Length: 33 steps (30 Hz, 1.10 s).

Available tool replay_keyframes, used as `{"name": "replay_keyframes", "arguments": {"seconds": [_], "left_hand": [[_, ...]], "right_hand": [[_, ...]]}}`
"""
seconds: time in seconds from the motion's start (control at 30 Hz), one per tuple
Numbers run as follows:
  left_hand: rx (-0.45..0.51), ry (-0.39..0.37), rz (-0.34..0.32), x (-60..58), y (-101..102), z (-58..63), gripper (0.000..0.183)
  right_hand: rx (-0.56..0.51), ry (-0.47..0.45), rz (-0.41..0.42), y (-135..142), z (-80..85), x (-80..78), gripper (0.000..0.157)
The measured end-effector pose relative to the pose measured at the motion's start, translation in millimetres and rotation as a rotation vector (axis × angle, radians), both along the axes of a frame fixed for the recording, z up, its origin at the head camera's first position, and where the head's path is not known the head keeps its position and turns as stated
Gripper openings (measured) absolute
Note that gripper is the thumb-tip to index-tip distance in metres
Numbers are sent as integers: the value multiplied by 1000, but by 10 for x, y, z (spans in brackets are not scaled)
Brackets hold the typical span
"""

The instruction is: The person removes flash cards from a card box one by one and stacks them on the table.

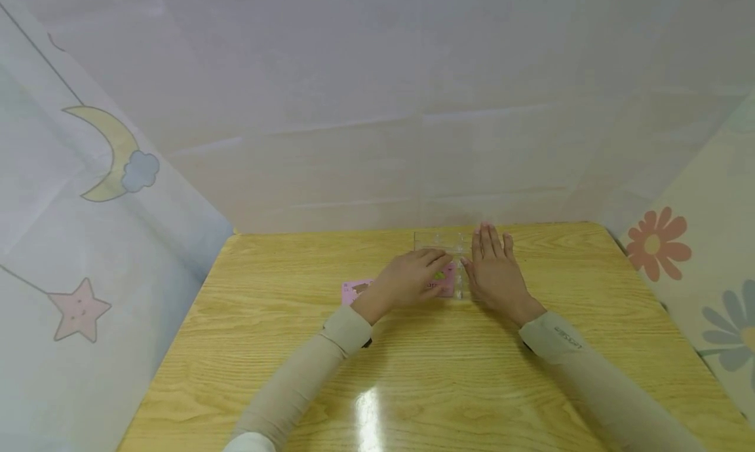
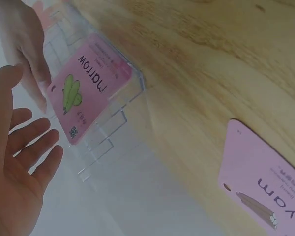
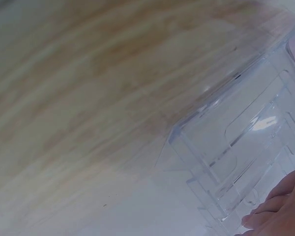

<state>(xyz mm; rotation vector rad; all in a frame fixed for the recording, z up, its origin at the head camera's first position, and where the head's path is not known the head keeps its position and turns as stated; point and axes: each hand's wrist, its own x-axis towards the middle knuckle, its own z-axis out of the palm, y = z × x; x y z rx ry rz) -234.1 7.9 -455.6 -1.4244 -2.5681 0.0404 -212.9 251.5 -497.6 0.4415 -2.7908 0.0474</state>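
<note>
A clear plastic stepped rack point(image 1: 435, 238) stands at the back of the table, its tiers showing in the right wrist view. In its front left part a pink card point(image 2: 99, 73) rests, printed "marrow" with green vegetables. My left hand point(image 1: 413, 278) is over the left side of the rack beside this card, fingers loosely extended and holding nothing. My right hand point(image 1: 495, 278) lies over the rack's right part with fingers straight, its thumb side near the card. A second pink card point(image 2: 265, 184), printed "yam", lies flat on the table under my left wrist.
The wooden table point(image 1: 283, 373) reaches back to a pale wall cloth point(image 1: 354, 144). Printed cloths with a moon point(image 1: 120, 144) and a flower point(image 1: 651, 242) flank it. Light glares on the tabletop near the front.
</note>
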Motion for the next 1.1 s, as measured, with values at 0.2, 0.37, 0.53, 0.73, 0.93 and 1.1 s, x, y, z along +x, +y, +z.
{"name": "replay_keyframes", "arguments": {"seconds": [0.2, 0.37, 0.53, 0.73, 0.93, 1.1], "left_hand": [[-44, 65, -10, -24, 8, -72, 65], [-69, 86, -29, -41, -1, -118, 62], [-50, 78, -39, -62, -11, -152, 58], [-69, 90, -41, -69, -16, -171, 57], [-120, 135, -47, -80, -14, -201, 57], [-188, 155, -45, -77, -14, -217, 55]], "right_hand": [[10, -24, -13, -11, -3, -12, 71], [1, -32, -10, -18, -4, -6, 71], [-8, -28, -12, -20, 10, 3, 71], [-1, -28, -14, -17, -2, -4, 72], [0, -47, -12, -18, 3, -1, 72], [7, -24, -14, -21, 3, -6, 72]]}}
